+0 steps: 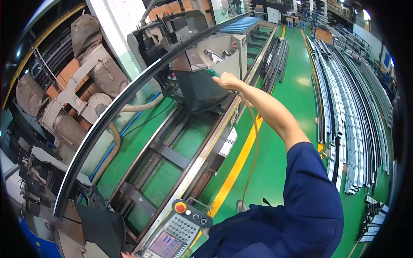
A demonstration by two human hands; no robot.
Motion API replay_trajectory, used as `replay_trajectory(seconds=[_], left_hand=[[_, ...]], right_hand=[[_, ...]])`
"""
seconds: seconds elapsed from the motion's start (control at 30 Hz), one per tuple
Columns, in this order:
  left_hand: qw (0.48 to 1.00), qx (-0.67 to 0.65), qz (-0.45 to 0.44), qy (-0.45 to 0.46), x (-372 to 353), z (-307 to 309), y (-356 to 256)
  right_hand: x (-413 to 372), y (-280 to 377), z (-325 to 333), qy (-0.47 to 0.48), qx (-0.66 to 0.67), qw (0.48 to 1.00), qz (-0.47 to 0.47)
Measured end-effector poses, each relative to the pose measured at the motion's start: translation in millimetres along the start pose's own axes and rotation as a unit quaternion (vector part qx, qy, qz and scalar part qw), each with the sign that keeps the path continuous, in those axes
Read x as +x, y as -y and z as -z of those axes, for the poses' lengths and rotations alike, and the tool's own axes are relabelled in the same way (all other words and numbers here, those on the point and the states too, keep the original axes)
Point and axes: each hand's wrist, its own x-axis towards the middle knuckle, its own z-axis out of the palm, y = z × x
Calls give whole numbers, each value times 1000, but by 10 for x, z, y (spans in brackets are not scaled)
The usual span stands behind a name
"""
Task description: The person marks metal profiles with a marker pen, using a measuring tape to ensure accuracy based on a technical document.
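Left of the machine point(211, 88), bulky brown bags point(86, 34) stand beside a wall. A long dark bar point(107, 118), bowed by the lens, rises from the machine's lower left and crosses its upper part. At the bottom edge, below the machine, a sliver of the left hand point(128, 255) shows next to a control panel point(175, 232); whether its fingers are apart or together, I cannot tell. At the machine's right side, a green air gun point(212, 72) points its thin nozzle left, near the bar. The right hand point(228, 81) has its fingers clamped around it. A hose point(257, 142) trails down. Well right of the machine, metal lengths point(344, 112) lie in rows.
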Motion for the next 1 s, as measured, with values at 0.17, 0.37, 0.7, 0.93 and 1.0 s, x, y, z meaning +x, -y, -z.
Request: replay_trajectory(seconds=[0.17, 0.37, 0.7, 0.93, 1.0], left_hand=[[975, -114, -84, 169, -220, -994, -644], [911, -217, -196, 292, -695, -2220, -1894], [739, -387, 125, 537, -1560, -4567, -2893], [587, -437, 503, 459, -848, -6912, -2427], [634, -409, 538, 376, -482, -7475, -2184]], right_hand=[[153, -510, 193, 20, 27, 999, -5], [368, -663, 189, 5, 5, 998, 59], [1520, -91, 231, -8, 38, 999, 38], [3910, -233, 46, -148, -135, 979, 47], [4942, -835, 240, -132, -147, 979, -44]])
